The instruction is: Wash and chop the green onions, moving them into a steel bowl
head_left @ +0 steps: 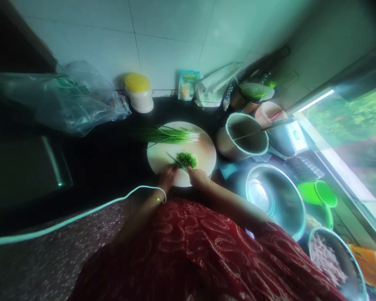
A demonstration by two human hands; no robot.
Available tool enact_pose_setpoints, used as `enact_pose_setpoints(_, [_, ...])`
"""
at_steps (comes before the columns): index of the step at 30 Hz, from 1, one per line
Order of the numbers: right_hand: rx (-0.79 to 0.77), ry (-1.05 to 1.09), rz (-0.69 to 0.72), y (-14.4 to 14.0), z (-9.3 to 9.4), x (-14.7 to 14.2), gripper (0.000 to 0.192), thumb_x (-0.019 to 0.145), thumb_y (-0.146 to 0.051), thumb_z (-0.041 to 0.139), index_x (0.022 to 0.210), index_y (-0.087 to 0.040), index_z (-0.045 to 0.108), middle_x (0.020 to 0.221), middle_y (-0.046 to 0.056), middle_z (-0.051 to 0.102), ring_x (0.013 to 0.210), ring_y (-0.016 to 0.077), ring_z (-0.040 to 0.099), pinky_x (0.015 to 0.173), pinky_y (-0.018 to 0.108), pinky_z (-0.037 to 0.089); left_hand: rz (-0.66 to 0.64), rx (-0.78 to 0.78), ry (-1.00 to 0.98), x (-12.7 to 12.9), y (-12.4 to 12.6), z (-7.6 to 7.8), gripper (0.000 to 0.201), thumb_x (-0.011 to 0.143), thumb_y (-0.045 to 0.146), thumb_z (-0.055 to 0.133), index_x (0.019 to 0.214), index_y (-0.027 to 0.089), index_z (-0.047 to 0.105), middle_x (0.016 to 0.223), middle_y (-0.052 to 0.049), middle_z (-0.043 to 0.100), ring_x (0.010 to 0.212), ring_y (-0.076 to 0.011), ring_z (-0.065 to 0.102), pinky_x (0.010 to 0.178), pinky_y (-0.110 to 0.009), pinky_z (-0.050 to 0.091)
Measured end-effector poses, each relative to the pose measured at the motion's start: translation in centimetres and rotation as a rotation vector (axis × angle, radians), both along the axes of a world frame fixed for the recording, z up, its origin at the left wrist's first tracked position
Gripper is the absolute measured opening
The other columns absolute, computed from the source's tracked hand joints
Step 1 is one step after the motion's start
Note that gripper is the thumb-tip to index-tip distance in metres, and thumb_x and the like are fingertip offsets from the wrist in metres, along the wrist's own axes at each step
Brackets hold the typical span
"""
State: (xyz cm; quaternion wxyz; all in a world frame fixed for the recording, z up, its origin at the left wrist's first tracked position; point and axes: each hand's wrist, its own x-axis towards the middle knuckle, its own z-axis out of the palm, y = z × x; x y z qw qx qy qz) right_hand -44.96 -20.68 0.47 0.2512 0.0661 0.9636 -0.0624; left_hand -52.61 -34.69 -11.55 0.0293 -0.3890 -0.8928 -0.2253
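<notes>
A round white cutting board (pixel 158 161) lies on the dark counter in front of me. Chopped green onions (pixel 186 159) are heaped at its middle, and a bunch of long green onions (pixel 178 136) lies across its far side. A knife (pixel 171 157) slants over the board beside the heap, its blade pointing up and left. My right hand (pixel 199 177) is closed at the near right of the heap, apparently round the knife's handle. My left hand (pixel 168 176) is at the blade's near side, its fingers drawn together; what they touch is hidden in shadow.
A white cable (pixel 81 216) runs to my left wrist. A yellow-lidded jar (pixel 139 93) and a plastic bag (pixel 78 98) stand behind. To the right are a pot (pixel 247 133), a metal basin (pixel 275 200), a green cup (pixel 318 193) and a bowl of pale pinkish pieces (pixel 327 259).
</notes>
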Motion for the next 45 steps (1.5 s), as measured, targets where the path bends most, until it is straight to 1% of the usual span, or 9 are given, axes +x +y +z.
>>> enact_pose_setpoints(4, [0.006,-0.016,0.001,-0.8,-0.6,-0.3,0.041,0.089,-0.01,0.034,0.127,-0.013,0.048,0.096,0.017,0.071,0.094,0.0273,0.068,0.079,0.036,0.051,0.021,-0.012,-0.003,0.0,0.0,-0.6,0.023,0.095,0.02,0.041,0.1,0.016,0.063,0.092,-0.013,0.065,0.087,-0.0246,0.058,0.075,-0.036,0.045])
enact_pose_setpoints(8, [0.008,-0.038,-0.008,-1.6,-1.3,-1.4,0.043,0.089,-0.009,0.032,0.129,-0.014,0.047,0.098,0.016,0.071,0.094,0.0271,0.068,0.078,0.037,0.052,0.018,0.004,0.001,0.0,-0.2,-1.1,0.022,0.094,0.018,0.042,0.093,0.015,0.063,0.09,-0.013,0.064,0.089,-0.025,0.059,0.077,-0.036,0.045])
enact_pose_setpoints(15, [-0.013,-0.034,-0.006,-1.1,-0.1,-0.8,0.043,0.087,-0.009,0.035,0.128,-0.013,0.047,0.098,0.017,0.07,0.096,0.0287,0.068,0.08,0.039,0.05,0.039,0.026,0.019,-0.1,0.1,-0.3,0.019,0.093,0.018,0.044,0.096,0.016,0.063,0.086,-0.011,0.064,0.084,-0.0233,0.058,0.074,-0.035,0.045])
enact_pose_setpoints(21, [-0.01,-0.052,-0.034,-1.7,-0.9,-1.4,0.043,0.086,-0.007,0.037,0.127,-0.013,0.047,0.096,0.016,0.071,0.094,0.028,0.068,0.076,0.035,0.051,0.037,-0.008,0.005,-0.1,0.2,-0.9,0.018,0.094,0.02,0.044,0.09,0.017,0.062,0.088,-0.011,0.064,0.087,-0.0242,0.058,0.076,-0.036,0.045])
enact_pose_setpoints(27, [-0.032,-0.038,-0.053,-1.0,-0.2,-1.2,0.042,0.09,-0.012,0.034,0.13,-0.014,0.046,0.099,0.018,0.07,0.095,0.0295,0.067,0.078,0.039,0.05,0.064,0.036,-0.017,-0.1,0.3,-0.8,0.02,0.094,0.018,0.042,0.096,0.017,0.062,0.091,-0.012,0.063,0.085,-0.0233,0.057,0.074,-0.035,0.045])
enact_pose_setpoints(33, [-0.041,-0.04,-0.054,-1.8,-1.3,-1.7,0.049,0.085,-0.007,0.036,0.134,-0.012,0.044,0.1,0.018,0.07,0.097,0.0305,0.067,0.08,0.039,0.049,0.05,0.028,-0.013,0.0,0.0,-1.1,0.02,0.094,0.02,0.043,0.092,0.016,0.063,0.092,-0.012,0.062,0.089,-0.0239,0.057,0.075,-0.035,0.046])
enact_pose_setpoints(40, [-0.06,-0.033,-0.028,-1.0,-0.4,-1.6,0.044,0.087,-0.01,0.036,0.13,-0.012,0.049,0.097,0.018,0.069,0.094,0.0307,0.067,0.078,0.039,0.049,0.078,0.044,-0.011,-0.2,0.2,-0.8,0.02,0.094,0.019,0.043,0.091,0.016,0.062,0.088,-0.011,0.063,0.084,-0.0224,0.057,0.073,-0.034,0.046])
enact_pose_setpoints(43, [-0.062,-0.022,-0.032,-1.5,-1.1,-1.5,0.045,0.086,-0.008,0.036,0.13,-0.011,0.048,0.098,0.019,0.069,0.097,0.0306,0.067,0.079,0.038,0.049,0.071,0.044,-0.006,-0.1,-0.1,-0.8,0.021,0.094,0.02,0.043,0.092,0.016,0.064,0.091,-0.012,0.064,0.087,-0.0227,0.057,0.073,-0.034,0.047])
enact_pose_setpoints(45, [-0.058,-0.02,-0.04,-1.9,-1.7,-1.5,0.046,0.086,-0.007,0.035,0.131,-0.01,0.047,0.099,0.019,0.069,0.098,0.0305,0.066,0.079,0.038,0.048,0.032,0.043,-0.002,0.1,-0.6,-0.7,0.023,0.094,0.021,0.043,0.094,0.017,0.065,0.092,-0.012,0.064,0.09,-0.0235,0.057,0.076,-0.035,0.047])
